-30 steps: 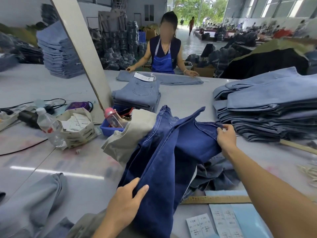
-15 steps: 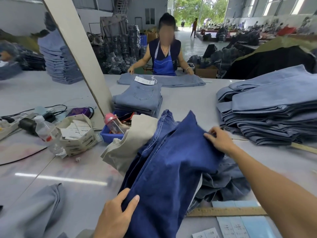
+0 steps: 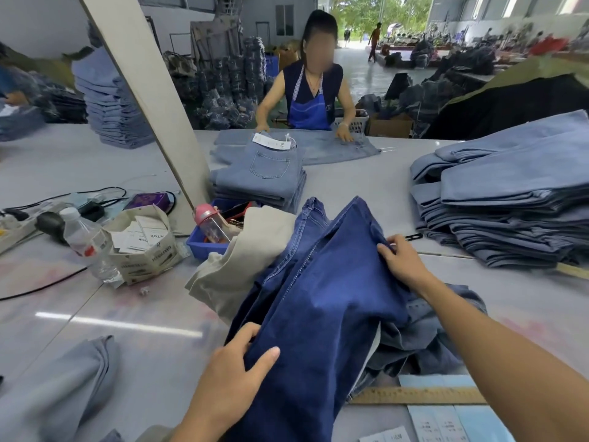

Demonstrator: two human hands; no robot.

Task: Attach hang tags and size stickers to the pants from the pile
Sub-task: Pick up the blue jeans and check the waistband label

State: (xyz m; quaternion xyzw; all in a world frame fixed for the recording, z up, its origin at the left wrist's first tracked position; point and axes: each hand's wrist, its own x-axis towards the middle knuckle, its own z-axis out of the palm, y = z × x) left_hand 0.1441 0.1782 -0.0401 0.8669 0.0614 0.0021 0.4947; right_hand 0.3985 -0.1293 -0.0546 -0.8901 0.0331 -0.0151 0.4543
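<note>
Denim-blue pants (image 3: 322,301) lie lengthwise away from the person on the worktop (image 3: 137,317), the left hand (image 3: 232,374) pinching the near edge and the right hand (image 3: 403,263) apparently gripping the far, likely waist, end, nearer the tag box (image 3: 143,247) across to the left.
</note>
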